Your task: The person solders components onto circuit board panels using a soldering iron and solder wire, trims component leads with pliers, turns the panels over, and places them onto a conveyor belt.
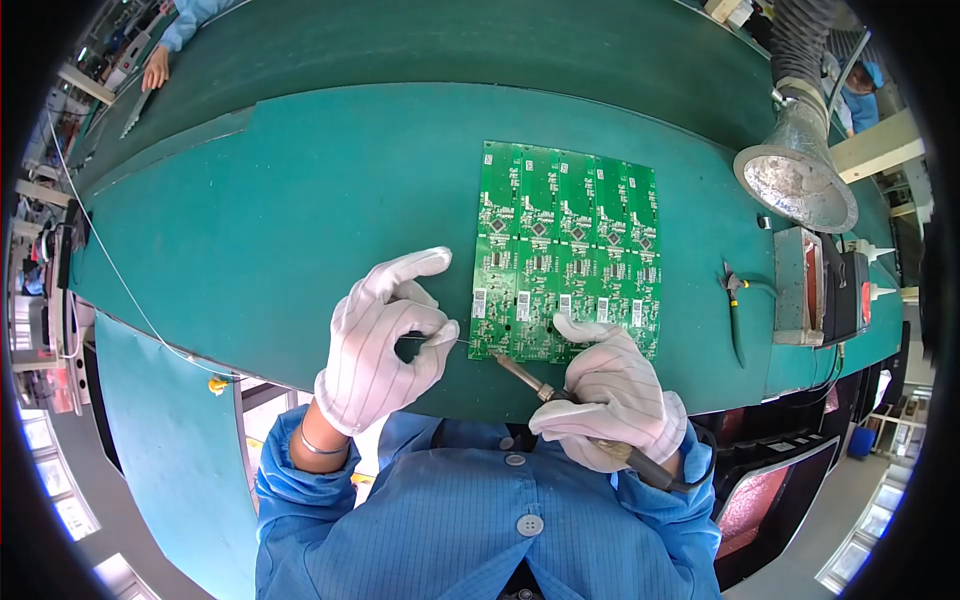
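Note:
A green circuit board panel [566,262], made up of several joined boards with chips and white labels, lies flat on the green mat. My left hand [388,335], in a white striped glove, pinches a thin solder wire [462,341] whose end reaches the panel's lower left corner. In my gloved right hand [612,395] is a soldering iron [520,376], held like a pen. Its tip meets the board at that same corner, close to the wire's end. The right fingers overlap the panel's lower edge in this view.
Cutting pliers [735,312] lie right of the panel. Beyond them stands a soldering station [838,290], with a metal fume extraction funnel [800,178] above it. At the far left, another person's hand [156,68] rests by a flat tool. A cable [120,270] hangs across the left side.

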Available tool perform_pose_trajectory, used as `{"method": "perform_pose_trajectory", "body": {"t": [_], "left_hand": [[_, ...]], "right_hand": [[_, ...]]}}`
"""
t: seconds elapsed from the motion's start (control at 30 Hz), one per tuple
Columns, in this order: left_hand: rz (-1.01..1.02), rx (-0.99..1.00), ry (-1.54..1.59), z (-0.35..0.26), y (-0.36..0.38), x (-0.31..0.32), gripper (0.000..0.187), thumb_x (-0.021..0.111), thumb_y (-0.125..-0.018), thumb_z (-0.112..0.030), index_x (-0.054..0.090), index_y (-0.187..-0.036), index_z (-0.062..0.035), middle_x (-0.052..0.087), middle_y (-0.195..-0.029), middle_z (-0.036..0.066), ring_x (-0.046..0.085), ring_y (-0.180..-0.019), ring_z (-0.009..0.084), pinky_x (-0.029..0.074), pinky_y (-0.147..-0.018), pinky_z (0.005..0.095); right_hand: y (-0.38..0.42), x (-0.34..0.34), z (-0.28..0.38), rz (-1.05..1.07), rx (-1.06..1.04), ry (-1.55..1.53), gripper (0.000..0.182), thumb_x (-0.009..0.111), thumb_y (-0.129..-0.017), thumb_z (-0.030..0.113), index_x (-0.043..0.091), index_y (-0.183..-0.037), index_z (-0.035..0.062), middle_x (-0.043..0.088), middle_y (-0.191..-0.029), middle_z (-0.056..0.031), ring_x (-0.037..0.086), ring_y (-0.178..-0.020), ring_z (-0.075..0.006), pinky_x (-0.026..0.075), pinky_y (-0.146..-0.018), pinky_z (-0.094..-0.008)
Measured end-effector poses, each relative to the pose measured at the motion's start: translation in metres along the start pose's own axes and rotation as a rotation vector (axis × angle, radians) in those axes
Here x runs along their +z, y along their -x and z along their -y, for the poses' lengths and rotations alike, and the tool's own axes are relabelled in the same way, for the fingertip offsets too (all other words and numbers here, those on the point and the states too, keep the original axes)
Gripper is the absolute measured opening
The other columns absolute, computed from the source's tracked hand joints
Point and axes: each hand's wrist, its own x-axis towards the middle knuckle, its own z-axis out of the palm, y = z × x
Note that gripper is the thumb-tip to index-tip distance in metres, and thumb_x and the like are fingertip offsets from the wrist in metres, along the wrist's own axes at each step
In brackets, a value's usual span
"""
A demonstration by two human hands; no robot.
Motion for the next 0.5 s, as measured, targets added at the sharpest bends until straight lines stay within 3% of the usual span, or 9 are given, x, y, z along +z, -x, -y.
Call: {"method": "perform_pose_trajectory", "body": {"t": [0.1,0.2,0.3,0.5], "left_hand": [[-0.008,0.002,-0.001,0.0,-0.001,0.001,0.023,0.079,-0.068,0.005,0.061,-0.073,-0.0091,0.07,-0.124,0.012,0.069,-0.076,0.0182,0.054,-0.072,0.0339],[-0.009,-0.019,-0.001,-0.003,-0.001,0.001,0.022,0.078,-0.067,0.006,0.062,-0.073,-0.0092,0.072,-0.12,0.012,0.069,-0.078,0.0183,0.054,-0.073,0.0334],[0.025,-0.007,-0.012,-0.004,-0.001,0.001,0.023,0.078,-0.067,0.005,0.062,-0.073,-0.0102,0.073,-0.118,0.011,0.07,-0.081,0.02,0.054,-0.074,0.0351],[0.047,0.0,-0.006,-0.004,0.0,0.002,0.023,0.079,-0.068,0.004,0.062,-0.073,-0.0112,0.073,-0.115,0.01,0.071,-0.086,0.0231,0.054,-0.077,0.0369]], "right_hand": [[0.001,-0.002,-0.004,0.053,-0.024,0.023,0.03,0.092,-0.069,0.023,0.075,-0.091,0.0109,0.059,-0.071,-0.0013,0.062,-0.077,-0.0231,0.051,-0.1,-0.061],[-0.008,0.004,-0.003,-0.016,-0.08,0.063,0.019,0.088,-0.078,0.018,0.075,-0.091,0.0142,0.047,-0.057,-0.0013,0.056,-0.061,-0.0212,0.056,-0.095,-0.0573],[-0.013,-0.005,-0.001,0.088,-0.072,0.064,0.017,0.088,-0.077,0.016,0.076,-0.089,0.0136,0.047,-0.057,-0.0018,0.055,-0.06,-0.0213,0.056,-0.095,-0.0579],[-0.007,0.003,-0.002,-0.001,-0.082,0.076,0.018,0.089,-0.074,0.014,0.076,-0.087,0.0126,0.048,-0.057,-0.002,0.055,-0.064,-0.0225,0.057,-0.092,-0.0595]]}}
